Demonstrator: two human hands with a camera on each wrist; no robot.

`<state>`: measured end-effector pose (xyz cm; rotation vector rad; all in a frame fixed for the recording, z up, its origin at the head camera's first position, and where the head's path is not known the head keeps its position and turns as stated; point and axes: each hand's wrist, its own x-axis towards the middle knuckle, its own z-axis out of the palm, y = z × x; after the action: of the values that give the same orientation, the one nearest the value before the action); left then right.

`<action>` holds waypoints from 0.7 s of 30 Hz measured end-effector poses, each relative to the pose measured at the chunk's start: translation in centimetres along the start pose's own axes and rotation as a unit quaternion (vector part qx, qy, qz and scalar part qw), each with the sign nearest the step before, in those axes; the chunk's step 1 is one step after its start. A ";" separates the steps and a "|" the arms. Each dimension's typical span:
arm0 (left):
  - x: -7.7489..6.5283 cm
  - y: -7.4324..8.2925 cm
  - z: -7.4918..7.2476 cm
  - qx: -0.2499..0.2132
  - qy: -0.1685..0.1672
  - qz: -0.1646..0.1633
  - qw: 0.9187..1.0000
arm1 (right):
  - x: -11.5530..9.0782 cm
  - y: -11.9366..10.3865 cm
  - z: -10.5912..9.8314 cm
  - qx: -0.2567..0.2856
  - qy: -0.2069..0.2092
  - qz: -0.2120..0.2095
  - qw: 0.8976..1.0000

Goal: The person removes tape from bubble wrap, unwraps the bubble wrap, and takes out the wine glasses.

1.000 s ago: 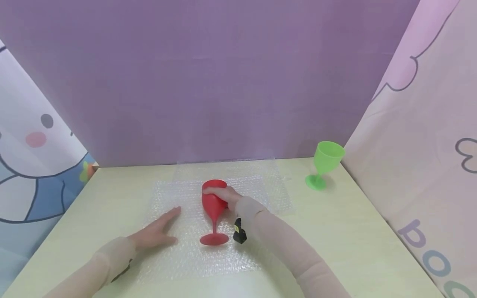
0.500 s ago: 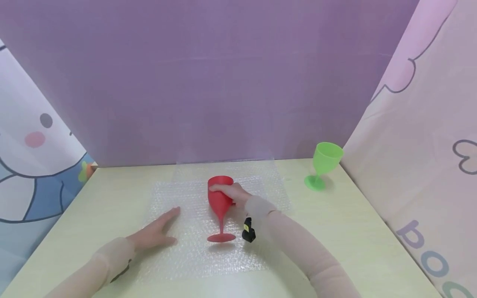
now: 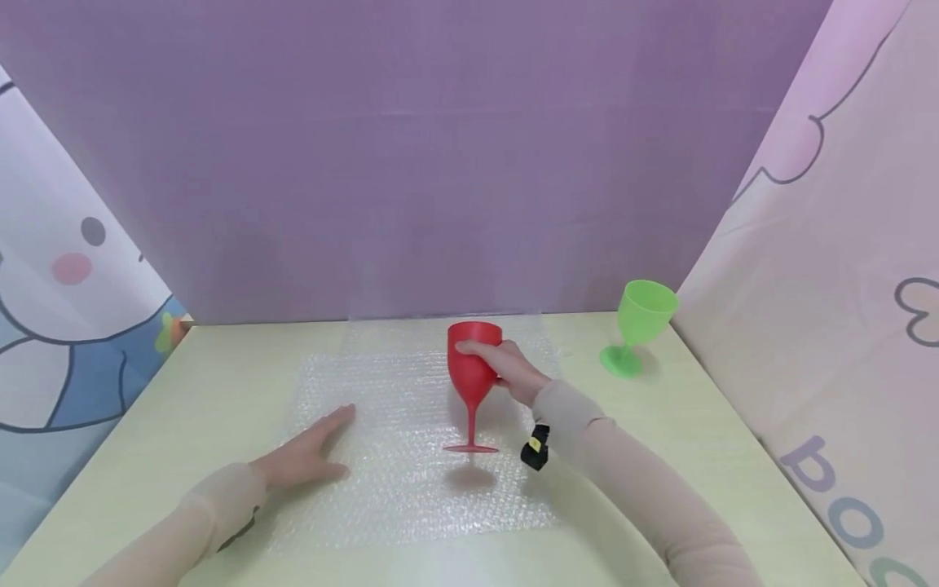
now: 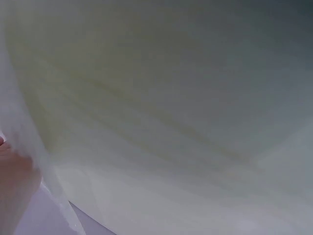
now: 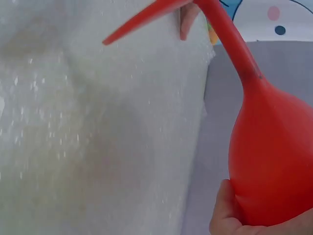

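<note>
A red goblet point(image 3: 469, 379) is held upright by its bowl in my right hand point(image 3: 513, 369), its foot raised above the bubble wrap point(image 3: 381, 489) with a shadow below. In the right wrist view the fingers point(image 5: 225, 208) curl against the bowl of the red goblet point(image 5: 274, 147), and its stem and foot point up and left. My left hand point(image 3: 308, 454) rests with fingers spread on the left part of the bubble wrap. The left wrist view mostly shows the pale tabletop, with part of the left hand point(image 4: 17, 188) at its lower left edge.
At the back right of the table point(image 3: 660, 473) stands a green goblet point(image 3: 641, 318), upright, beside the right wall. A purple backdrop point(image 3: 440, 163) closes off the rear. Printed cloth walls rise at both sides.
My right hand has moved right and up with the red goblet, lifting its foot off the bubble wrap and bringing it more upright. The left hand has stayed in place.
</note>
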<state>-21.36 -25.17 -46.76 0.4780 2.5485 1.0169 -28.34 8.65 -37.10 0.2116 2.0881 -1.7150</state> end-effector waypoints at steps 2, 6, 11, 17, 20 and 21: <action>0.0 0.0 0.0 -0.003 0.000 0.000 1.000 | -0.3 -0.1 -1.0 -0.001 0.003 -0.007 1.000; 0.0 0.1 -0.1 -0.007 -0.001 -0.002 1.000 | -1.0 -0.3 -2.8 -0.003 0.016 -0.016 1.000; -0.1 0.2 -0.1 -0.008 0.003 -0.018 1.000 | -1.8 -0.3 -4.6 -0.011 0.027 -0.039 0.999; -0.1 0.2 -0.3 -0.010 0.001 -0.023 1.000 | -2.9 -0.3 -6.8 -0.023 0.049 -0.066 0.996; -0.2 0.2 -0.3 -0.011 -0.001 -0.023 1.000 | -3.3 -0.1 -7.9 -0.030 0.067 -0.077 0.994; -0.2 0.2 -0.3 -0.011 -0.001 -0.024 1.000 | -3.4 0.0 -8.3 -0.032 0.074 -0.083 0.993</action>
<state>-21.27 -25.26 -46.37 0.4102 2.5312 1.0271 -27.16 17.10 -34.45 0.1549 2.3229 -1.7720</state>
